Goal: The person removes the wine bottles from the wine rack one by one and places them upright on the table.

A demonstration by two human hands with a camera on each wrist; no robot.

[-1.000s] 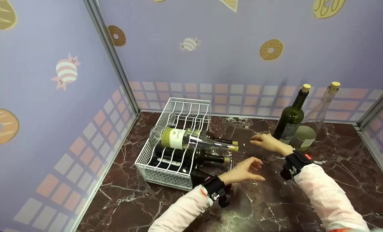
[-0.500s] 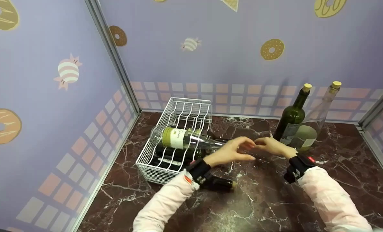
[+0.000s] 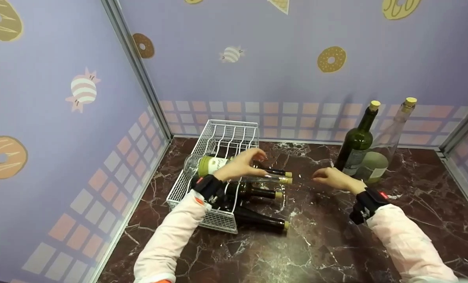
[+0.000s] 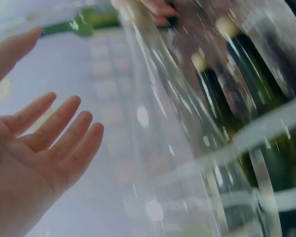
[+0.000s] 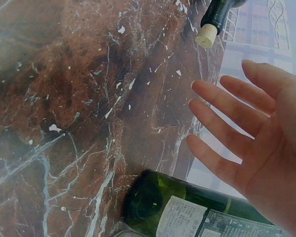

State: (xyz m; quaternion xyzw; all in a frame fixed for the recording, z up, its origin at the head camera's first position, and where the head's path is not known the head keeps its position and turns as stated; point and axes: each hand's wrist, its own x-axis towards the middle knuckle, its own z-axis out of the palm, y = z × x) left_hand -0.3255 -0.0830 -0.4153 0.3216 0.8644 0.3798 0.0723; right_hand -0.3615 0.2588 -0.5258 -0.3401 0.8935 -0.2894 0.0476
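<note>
On the desk before you, the rack sits to the left, near the left wall. In its lower level lie the front bottle, the middle bottle and, farther back, the rear bottle, necks pointing right. The upper bottle lies across the rack's top, neck rightward, beneath your left grip. Toward the back wall, on your right, the left standing bottle stands just beside the right standing bottle; your right grip is before them.

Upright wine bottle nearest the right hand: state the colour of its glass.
Green; the wine bottle shows it best in the right wrist view.
</note>
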